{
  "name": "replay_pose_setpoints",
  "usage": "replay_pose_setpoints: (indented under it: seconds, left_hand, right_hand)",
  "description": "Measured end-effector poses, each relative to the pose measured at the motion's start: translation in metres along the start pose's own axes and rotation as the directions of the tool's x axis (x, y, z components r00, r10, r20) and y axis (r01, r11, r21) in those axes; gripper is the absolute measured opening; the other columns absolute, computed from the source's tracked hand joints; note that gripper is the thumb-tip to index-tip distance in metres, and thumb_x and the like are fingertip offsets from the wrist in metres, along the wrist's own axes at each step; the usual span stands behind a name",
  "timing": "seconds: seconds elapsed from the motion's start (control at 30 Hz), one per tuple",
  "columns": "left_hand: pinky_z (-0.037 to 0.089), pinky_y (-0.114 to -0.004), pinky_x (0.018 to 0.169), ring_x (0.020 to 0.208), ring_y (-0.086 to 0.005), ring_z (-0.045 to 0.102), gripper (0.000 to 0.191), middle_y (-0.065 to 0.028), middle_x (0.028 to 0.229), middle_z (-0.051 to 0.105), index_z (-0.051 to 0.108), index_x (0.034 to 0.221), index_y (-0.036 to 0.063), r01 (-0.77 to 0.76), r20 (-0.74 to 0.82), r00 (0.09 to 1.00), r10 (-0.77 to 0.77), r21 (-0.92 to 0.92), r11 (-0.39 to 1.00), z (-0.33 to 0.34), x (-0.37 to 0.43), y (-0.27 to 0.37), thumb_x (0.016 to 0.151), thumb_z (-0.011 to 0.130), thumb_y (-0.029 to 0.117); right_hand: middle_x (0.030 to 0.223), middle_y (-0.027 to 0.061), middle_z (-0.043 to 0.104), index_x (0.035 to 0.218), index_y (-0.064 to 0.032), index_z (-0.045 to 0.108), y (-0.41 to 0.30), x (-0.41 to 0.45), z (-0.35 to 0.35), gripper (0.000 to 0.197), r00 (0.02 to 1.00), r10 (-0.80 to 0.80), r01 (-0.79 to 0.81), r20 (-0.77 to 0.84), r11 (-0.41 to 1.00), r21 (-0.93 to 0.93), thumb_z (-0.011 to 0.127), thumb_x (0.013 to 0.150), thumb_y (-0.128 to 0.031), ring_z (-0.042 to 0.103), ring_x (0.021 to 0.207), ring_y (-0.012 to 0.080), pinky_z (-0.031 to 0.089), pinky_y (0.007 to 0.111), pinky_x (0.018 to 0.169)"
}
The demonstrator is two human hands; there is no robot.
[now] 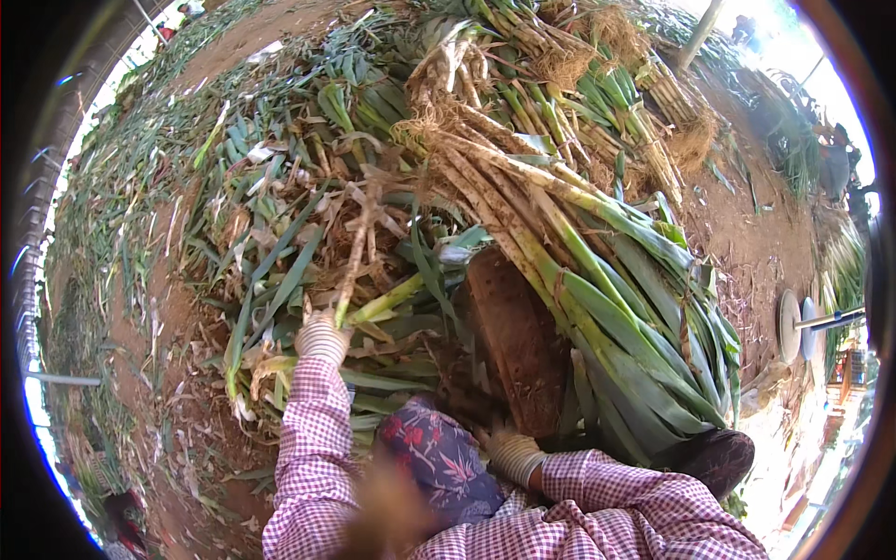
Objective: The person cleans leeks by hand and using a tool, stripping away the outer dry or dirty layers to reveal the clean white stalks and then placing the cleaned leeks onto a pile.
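My left hand (323,336), in a pale cuffed glove, reaches forward on the left to the heap of leek leaves and trimmings (280,245). A thin leek stalk with roots (355,262) rises just beyond it, and a green stalk (388,299) lies beside it; the fingers are hidden, so its grip cannot be told. My right hand (514,456), also gloved, is close to my body near the lower end of a brown wooden board (521,343). Its fingers are blurred. A large pile of leeks (602,259) lies to the right, roots away from me.
More leeks with roots (658,105) lie at the back right. Scattered leaves (126,245) cover soil on the left. A pole (700,35) stands at the back right; a round disc on a metal rod (789,327) is at the far right. A dark shoe (710,462) is below the leeks.
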State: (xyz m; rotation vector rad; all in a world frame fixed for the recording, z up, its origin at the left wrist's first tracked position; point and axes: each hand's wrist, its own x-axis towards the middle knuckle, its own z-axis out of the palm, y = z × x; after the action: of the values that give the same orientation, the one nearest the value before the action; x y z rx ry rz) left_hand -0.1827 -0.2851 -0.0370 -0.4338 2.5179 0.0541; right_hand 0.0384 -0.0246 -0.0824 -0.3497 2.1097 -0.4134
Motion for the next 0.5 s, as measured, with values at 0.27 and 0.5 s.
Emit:
replay_pose_setpoints:
  seconds: [0.27,0.5]
  left_hand:
    - [0.049,-0.032,0.074,0.082,-0.0190,0.060,0.042,-0.0115,0.094,0.066,0.060,0.111,-0.0020,-0.077,-0.084,0.996,0.028,-0.676,0.733,0.038,-0.003,-0.115,0.075,0.074,0.013]
    - [0.047,-0.028,0.050,0.058,-0.0145,0.056,0.038,-0.0061,0.076,0.063,0.060,0.104,-0.0024,-0.215,-0.198,0.975,0.097,-0.954,0.211,0.038,-0.059,-0.109,0.071,0.077,0.005]
  right_hand:
    - [0.113,0.0261,0.052,0.136,-0.0177,0.034,-0.019,-0.039,-0.029,0.068,0.994,-0.049,0.053,-0.100,0.998,0.043,0.065,0.075,-0.015,0.060,0.097,0.0397,0.050,0.045,0.080]
    - [0.107,0.0233,0.060,0.133,-0.0074,0.037,-0.004,-0.095,-0.040,0.060,0.861,-0.057,0.289,-0.506,0.873,0.393,0.065,0.080,-0.017,0.061,0.097,0.0382,0.049,0.040,0.082]
